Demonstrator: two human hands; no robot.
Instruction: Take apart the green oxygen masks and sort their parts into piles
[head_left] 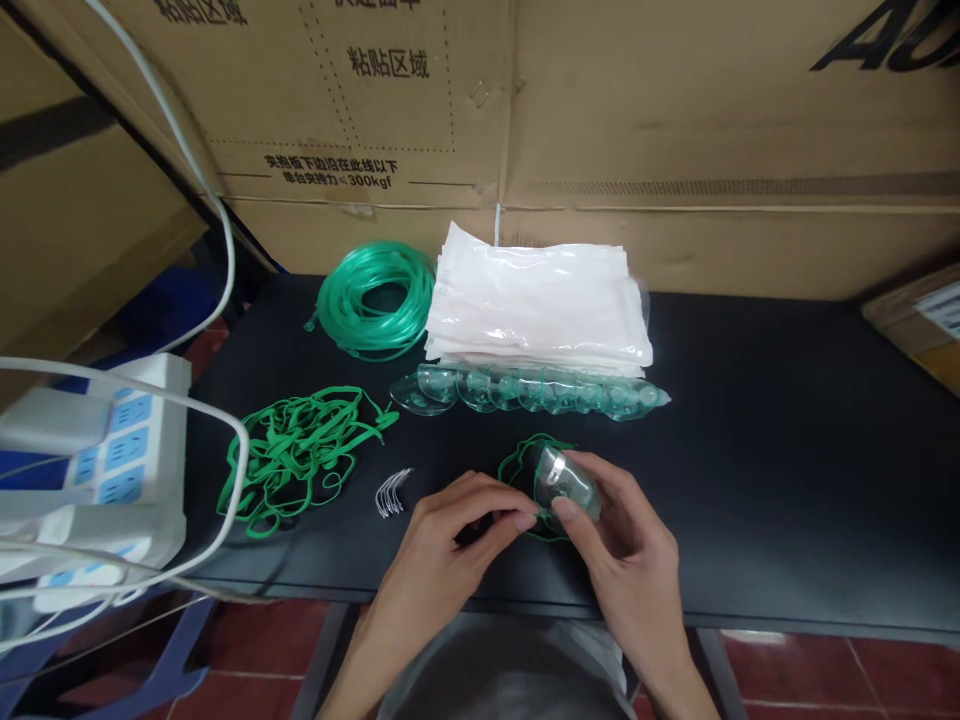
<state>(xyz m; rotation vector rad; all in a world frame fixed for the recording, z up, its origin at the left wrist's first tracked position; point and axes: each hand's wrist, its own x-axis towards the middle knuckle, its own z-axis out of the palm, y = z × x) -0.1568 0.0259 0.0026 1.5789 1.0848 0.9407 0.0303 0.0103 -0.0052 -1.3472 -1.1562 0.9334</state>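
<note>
In my right hand is a clear green oxygen mask, gripped at its side with the thumb over the near edge. A shiny metal nose strip shows on the mask. My left hand pinches a green elastic strap between thumb and fingertips, close by the mask's left edge. The strap loops loosely around the far and left sides of the mask. Whether its end passes through the mask is hidden by my fingers.
A row of nested clear masks lies before a stack of white plastic bags. Coiled green tubing, a heap of green straps and several thin metal strips lie leftward. A power strip and white cables border the black table.
</note>
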